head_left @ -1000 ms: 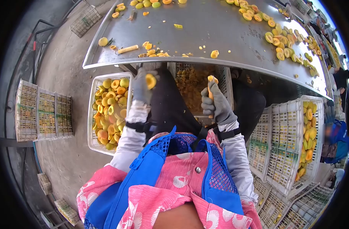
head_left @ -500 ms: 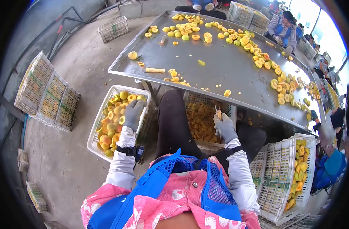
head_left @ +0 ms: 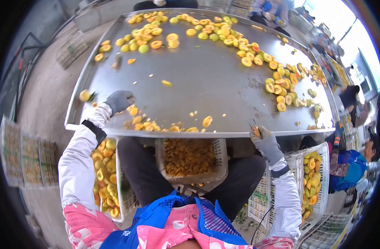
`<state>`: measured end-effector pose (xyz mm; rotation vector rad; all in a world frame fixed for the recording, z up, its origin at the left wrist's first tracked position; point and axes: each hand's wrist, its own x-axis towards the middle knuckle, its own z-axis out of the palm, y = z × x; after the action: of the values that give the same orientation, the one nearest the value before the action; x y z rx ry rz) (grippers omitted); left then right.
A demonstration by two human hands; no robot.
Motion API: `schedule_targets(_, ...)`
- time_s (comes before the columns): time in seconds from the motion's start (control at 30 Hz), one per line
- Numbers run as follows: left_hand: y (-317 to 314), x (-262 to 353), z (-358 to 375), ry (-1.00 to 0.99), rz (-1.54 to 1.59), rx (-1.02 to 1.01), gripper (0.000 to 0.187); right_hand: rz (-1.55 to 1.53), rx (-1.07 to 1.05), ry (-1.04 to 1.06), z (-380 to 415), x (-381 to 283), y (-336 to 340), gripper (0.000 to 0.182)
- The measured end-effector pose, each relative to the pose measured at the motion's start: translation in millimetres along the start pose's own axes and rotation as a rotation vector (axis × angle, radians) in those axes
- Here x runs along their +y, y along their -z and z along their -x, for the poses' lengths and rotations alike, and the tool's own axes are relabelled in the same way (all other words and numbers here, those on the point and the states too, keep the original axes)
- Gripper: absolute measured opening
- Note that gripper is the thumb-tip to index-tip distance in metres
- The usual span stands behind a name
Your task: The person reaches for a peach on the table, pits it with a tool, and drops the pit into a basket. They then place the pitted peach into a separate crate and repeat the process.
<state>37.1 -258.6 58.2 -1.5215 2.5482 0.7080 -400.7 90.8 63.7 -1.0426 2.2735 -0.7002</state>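
My left hand [head_left: 121,102], in a grey glove, is over the left part of the metal table [head_left: 190,91], with its fingers curled beside small fruit pieces [head_left: 144,124] at the near edge. What it holds, if anything, is hidden. My right hand [head_left: 264,143], also gloved, is closed around a small tool [head_left: 255,132] with a wooden handle and a thin metal end, just off the table's near edge. Halved yellow-orange fruits [head_left: 223,32] lie along the table's far side and right side. One whole-looking fruit [head_left: 85,95] sits near the left edge.
Left of my legs stands a crate of halved fruit [head_left: 119,182]. Between my knees is a crate of brown scraps [head_left: 190,157]. Another fruit crate [head_left: 320,178] stands at the right. Stacked crates [head_left: 28,153] are at far left. A person in blue [head_left: 347,166] sits at the right; others sit beyond.
My left hand has moved from the left fruit crate to over the table. The view has turned, and my right hand still holds the tool near the table edge.
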Motion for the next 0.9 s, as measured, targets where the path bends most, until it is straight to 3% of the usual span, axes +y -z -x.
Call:
schedule_targets(0.1, -15.0, -20.9, -79.3, 0.005, 0.062, 0.347, 0.04, -0.029, 0.133, -0.036, -63.3, 54.5, 11.7, 0.027)
schedule_targets(0.13, -24.4, -39.5, -107.3, -0.04, 0.001, 0.44, 0.046, -0.001, 0.287, 0.092, -93.3, 84.4, 11.2, 0.026)
schedule_targets(0.17, -34.2, -48.6, -132.7, -0.079, -0.055, 0.536, 0.053, 0.007, 0.291, 0.076, -109.4, 91.5, 20.7, 0.026)
schedule_targets(0.2, -31.1, -37.4, -139.0, -0.008, -0.005, 0.415, 0.065, 0.079, 0.35, 0.064, -119.6, 91.1, 29.5, 0.026)
schedule_targets(0.23, -27.0, -36.2, -147.5, -0.009, 0.001, 0.412, 0.065, 0.152, 0.41, 0.053, -128.8, 92.4, 36.5, 0.026)
schedule_targets(0.27, -24.9, -39.8, -164.6, 0.028, -0.018, 0.479, 0.07, 0.153, 0.506, 0.094, -156.3, 120.2, 44.0, 0.026)
schedule_targets(0.3, -20.6, -47.7, -181.3, 0.073, -0.043, 0.556, 0.075, 0.251, 0.535, -0.061, -154.0, 72.5, 60.7, 0.03)
schedule_targets(0.33, -17.1, -60.3, -202.5, 0.143, -0.103, 0.633, 0.081, 0.368, 0.567, -0.101, -181.4, 90.2, 72.8, 0.036)
schedule_targets(0.37, -7.0, -75.2, -220.7, 0.161, -0.11, 0.648, 0.081, 0.38, 0.647, 0.136, -202.4, 113.0, 87.3, 0.04)
schedule_targets(0.4, 4.5, -89.6, -240.9, 0.208, -0.049, 0.696, 0.081, 0.483, 0.737, 0.216, -230.9, 142.5, 99.0, 0.041)
schedule_targets(0.43, 15.1, -103.5, -263.3, 0.249, 0.017, 0.743, 0.08, 0.453, 0.809, 0.121, -260.6, 173.1, 110.8, 0.04)
schedule_targets(0.5, 33.0, -139.3, -307.8, 0.16, 0.042, 0.861, 0.077, 0.401, 0.777, 0.142, -302.6, 212.6, 135.2, 0.036)
schedule_targets(0.53, 35.1, -207.1, -354.2, 0.062, -0.265, 0.833, 0.064, -0.109, 0.726, 0.071, -324.8, 233.0, 138.4, 0.041)
schedule_targets(0.57, 44.1, -221.2, -375.4, 0.071, -0.638, 0.692, 0.054, -0.613, 0.646, -0.008, -342.3, 245.9, 135.3, 0.045)
schedule_targets(0.63, 45.0, -239.7, -431.9, -0.147, -0.429, 0.714, 0.048, -0.569, 0.63, -0.114, -356.1, 235.4, 129.2, 0.043)
schedule_targets(0.7, 38.0, -262.5, -502.9, -0.245, -0.248, 0.571, 0.051, -0.288, 0.535, 0.01, -364.1, 218.0, 120.0, 0.041)
schedule_targets(0.73, 29.0, -180.4, -478.0, 0.205, -0.429, 0.686, 0.061, -0.455, 0.537, -0.071, -358.1, 183.9, 109.2, 0.041)
schedule_targets(0.77, 33.9, -52.5, -416.0, 0.412, -0.376, 0.628, 0.075, -0.432, 0.528, -0.087, -355.5, 164.3, 103.2, 0.041)
schedule_targets(0.83, 38.8, -81.5, -439.2, 0.14, -0.359, 0.552, 0.076, -0.358, 0.336, -0.05, -355.2, 135.1, 88.4, 0.039)
schedule_targets(0.9, 23.1, -81.4, -437.7, 0.189, -0.348, 0.562, 0.072, -0.315, 0.298, -0.017, -352.5, 95.4, 59.2, 0.037)
